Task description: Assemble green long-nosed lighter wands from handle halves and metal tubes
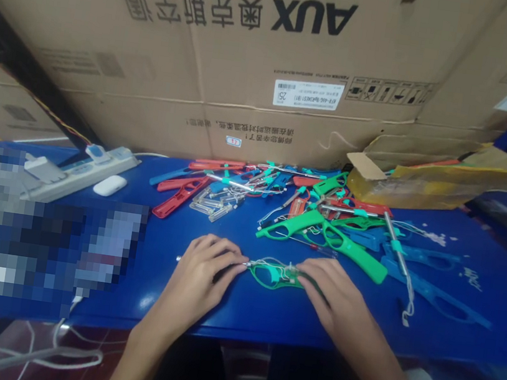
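Between my hands, a green lighter handle shell (274, 285) lies low over the blue table, with white wires and a teal piece inside it. My left hand (207, 271) is closed, thumb and fingers pinching the thin metal tube (248, 264) at the shell's left end. At the other end, my right hand (338, 293) has its fingers closed on the shell's edge; its fingertips partly cover that end. Just beyond my right hand lies a larger green handle shell (357, 255), beside a thin screwdriver (321, 248).
Red shells (181, 195), clear plastic parts (216, 205) and wired metal tubes (396, 243) are heaped behind my hands. Blue shells (437, 294) lie right. An open taped box (419, 182) stands back right. A power strip (80, 175) and white case (110, 185) sit left.
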The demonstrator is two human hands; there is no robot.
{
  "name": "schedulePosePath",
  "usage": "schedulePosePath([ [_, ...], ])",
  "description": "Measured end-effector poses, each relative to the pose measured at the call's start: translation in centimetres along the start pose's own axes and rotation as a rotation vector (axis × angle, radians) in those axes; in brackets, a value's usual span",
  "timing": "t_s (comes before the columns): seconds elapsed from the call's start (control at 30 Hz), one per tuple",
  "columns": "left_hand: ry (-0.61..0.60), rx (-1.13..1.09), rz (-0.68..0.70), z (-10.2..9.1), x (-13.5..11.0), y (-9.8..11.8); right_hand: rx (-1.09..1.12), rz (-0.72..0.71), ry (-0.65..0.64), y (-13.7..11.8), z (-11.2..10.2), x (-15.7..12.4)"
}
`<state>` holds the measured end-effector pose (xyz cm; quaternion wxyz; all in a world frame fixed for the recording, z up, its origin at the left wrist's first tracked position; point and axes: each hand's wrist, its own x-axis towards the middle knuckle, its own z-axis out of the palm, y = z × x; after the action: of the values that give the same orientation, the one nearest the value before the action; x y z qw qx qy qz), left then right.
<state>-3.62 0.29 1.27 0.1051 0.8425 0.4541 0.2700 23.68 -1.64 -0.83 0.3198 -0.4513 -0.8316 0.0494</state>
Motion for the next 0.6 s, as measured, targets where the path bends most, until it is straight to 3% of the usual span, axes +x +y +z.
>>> schedulePosePath([
  [0.37, -0.045, -0.039, -0.025, -0.01, -0.11, 0.51, -0.001, 0.046, -0.01, -0.14, -0.04, -0.08],
  [0.6, -0.123, 0.001, 0.06, 0.04, -0.21, 0.37, -0.008, 0.019, -0.026, -0.17, -0.11, -0.02],
])
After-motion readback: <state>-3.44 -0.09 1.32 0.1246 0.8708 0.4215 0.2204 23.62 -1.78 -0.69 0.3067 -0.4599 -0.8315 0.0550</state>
